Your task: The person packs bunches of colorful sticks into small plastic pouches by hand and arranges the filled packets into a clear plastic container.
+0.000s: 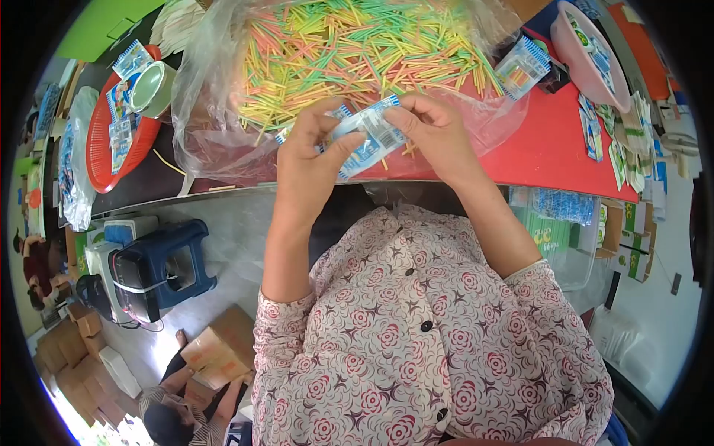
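Observation:
Both hands hold a small blue and white printed packet (378,140) over the table's front edge. My left hand (312,152) pinches its left side with curled fingers. On the packet's upper right, my right hand (435,137) presses with thumb and fingers. Part of another blue and white packet (282,137) shows behind my left hand. Just beyond the hands, many thin yellow, green and pink sticks (364,52) lie piled on a clear plastic sheet (204,111). A few loose sticks lie below the packet.
At the left stand a red basket (97,149) with packets and a green bowl (152,89). A pink basin (587,56) and another packet (523,68) are at the right. A blue stool (182,264) stands on the floor; a person (175,412) sits near a cardboard box (221,347).

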Tool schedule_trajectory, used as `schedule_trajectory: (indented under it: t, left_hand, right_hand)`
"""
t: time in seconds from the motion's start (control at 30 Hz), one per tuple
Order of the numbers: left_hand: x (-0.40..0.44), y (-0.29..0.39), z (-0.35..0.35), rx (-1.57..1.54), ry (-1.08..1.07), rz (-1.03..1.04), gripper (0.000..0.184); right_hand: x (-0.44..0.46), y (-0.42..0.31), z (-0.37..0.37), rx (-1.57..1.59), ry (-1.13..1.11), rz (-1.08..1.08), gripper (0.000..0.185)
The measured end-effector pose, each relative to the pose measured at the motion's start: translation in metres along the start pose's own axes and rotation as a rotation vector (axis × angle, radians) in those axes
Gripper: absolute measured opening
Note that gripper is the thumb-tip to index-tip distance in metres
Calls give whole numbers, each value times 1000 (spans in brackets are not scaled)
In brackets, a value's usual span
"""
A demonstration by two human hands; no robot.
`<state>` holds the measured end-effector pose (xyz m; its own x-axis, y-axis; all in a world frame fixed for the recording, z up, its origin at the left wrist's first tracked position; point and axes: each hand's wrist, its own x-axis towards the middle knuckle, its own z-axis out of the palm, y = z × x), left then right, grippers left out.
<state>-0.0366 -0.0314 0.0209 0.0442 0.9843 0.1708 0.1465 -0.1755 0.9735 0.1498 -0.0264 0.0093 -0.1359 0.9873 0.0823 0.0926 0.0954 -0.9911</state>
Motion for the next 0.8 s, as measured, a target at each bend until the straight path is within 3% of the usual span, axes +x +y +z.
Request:
schedule_trajectory:
  t: [0.07, 0.23, 0.33, 0.5, 0.6, 0.67, 0.73, 0.77, 0.8]
  left_hand:
    - [-1, -2, 0, -302, -140, -217, 28]
    - [-3, -6, 6, -293, -136, -223, 22]
    - [-5, -6, 10, -42, -87, -115, 14]
    - [-7, 9, 16, 58, -156, -52, 9]
    - [0, -5, 12, 174, -148, 222, 11]
    - [2, -7, 8, 165, -128, 204, 11]
    - [1, -8, 6, 160, -83, 158, 11]
    - [1, -9, 7, 158, -87, 161, 11]
    - [1, -11, 8, 170, -68, 171, 11]
  right_hand:
    - [0, -5, 2, 158, 20, 62, 17]
    - [0, -10, -3, 165, -75, 135, 17]
    - [-4, 3, -3, 94, -27, 99, 18]
    - [-8, -1, -12, -98, -35, 111, 21]
    - [-6, -1, -19, -93, 27, 23, 21]
    - [3, -3, -33, -94, 58, -22, 22]
    - [24, -8, -69, -509, 125, -175, 23]
    - [33, -4, -82, -512, 130, -176, 23]
    - [42, 2, -95, -735, 58, -281, 26]
